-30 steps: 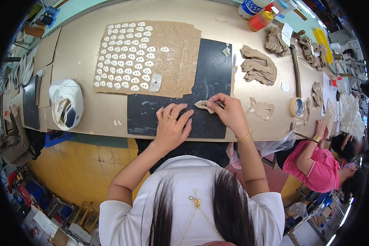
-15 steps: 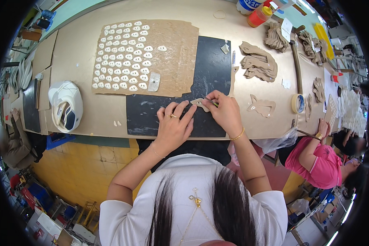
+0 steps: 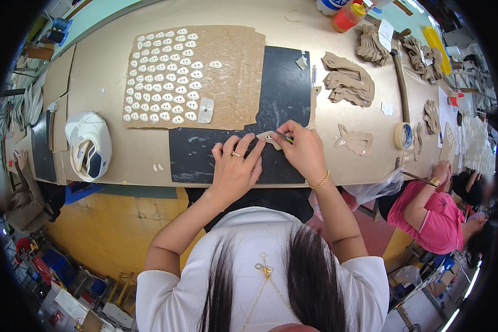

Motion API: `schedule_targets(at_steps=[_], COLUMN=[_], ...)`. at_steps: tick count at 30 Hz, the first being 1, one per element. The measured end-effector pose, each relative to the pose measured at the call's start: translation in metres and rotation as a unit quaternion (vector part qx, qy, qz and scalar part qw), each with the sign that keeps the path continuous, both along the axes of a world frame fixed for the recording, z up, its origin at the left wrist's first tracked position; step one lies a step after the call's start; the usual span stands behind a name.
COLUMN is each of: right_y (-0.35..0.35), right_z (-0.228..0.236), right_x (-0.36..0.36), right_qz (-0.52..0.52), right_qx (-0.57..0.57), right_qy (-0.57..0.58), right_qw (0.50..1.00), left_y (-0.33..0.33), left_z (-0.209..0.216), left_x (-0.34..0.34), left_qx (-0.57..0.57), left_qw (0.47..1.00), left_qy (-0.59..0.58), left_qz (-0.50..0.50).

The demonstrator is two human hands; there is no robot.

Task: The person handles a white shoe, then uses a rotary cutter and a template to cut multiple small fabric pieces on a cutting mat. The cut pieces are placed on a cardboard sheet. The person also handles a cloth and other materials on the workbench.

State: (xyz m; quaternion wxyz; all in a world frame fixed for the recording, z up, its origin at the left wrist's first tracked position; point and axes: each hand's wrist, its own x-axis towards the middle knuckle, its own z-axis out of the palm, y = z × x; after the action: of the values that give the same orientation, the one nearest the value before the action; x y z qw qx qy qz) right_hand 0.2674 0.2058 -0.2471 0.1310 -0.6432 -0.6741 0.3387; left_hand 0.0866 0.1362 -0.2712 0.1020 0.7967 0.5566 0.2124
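A small beige shoe-upper piece (image 3: 267,136) with a whitish eyelet patch lies on the black cutting mat (image 3: 216,160). My left hand (image 3: 235,166) rests at its left, fingers spread, the index fingertip at its edge. My right hand (image 3: 306,150) pinches a slim pen-like tool (image 3: 288,139), dark and green, whose tip points at the piece. My right fingers partly hide the tool, so its exact kind cannot be told. Left of the mat's upper part, a brown sheet (image 3: 232,88) bears rows of small whitish patches (image 3: 169,79) with holes.
A white shoe (image 3: 88,145) stands at the left. To the right lie stacked beige cut pieces (image 3: 347,80), a single cut-out piece (image 3: 353,139), a tape roll (image 3: 403,135) and a hammer (image 3: 399,83). Bottles (image 3: 348,17) stand at the back. A co-worker in pink (image 3: 426,216) works at right.
The view has shifted slightly. My hands stay at the beige piece, with the tool in my right hand barely moved.
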Motion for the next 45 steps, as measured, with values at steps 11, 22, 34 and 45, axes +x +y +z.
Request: schedule_targets(at_steps=[11, 22, 34, 45], right_y=[-0.002, 0.002, 0.008, 0.027], right_z=[0.002, 0.002, 0.004, 0.009], right_x=[0.01, 0.009, 0.008, 0.013], right_qz=[0.004, 0.005, 0.01, 0.052], right_qx=[0.002, -0.014, -0.025, -0.071], right_qy=[0.041, 0.007, -0.026, -0.021], right_qw=[0.999, 1.0, 0.999, 0.996], left_y=[0.006, 0.006, 0.009, 0.007], left_z=[0.011, 0.009, 0.014, 0.012], left_x=[0.012, 0.013, 0.014, 0.014], left_qx=[0.017, 0.03, 0.042, 0.031], left_qw=[0.996, 0.994, 0.99, 0.996], left_qy=[0.082, 0.107, 0.131, 0.087], left_qz=[-0.008, -0.004, -0.015, -0.021])
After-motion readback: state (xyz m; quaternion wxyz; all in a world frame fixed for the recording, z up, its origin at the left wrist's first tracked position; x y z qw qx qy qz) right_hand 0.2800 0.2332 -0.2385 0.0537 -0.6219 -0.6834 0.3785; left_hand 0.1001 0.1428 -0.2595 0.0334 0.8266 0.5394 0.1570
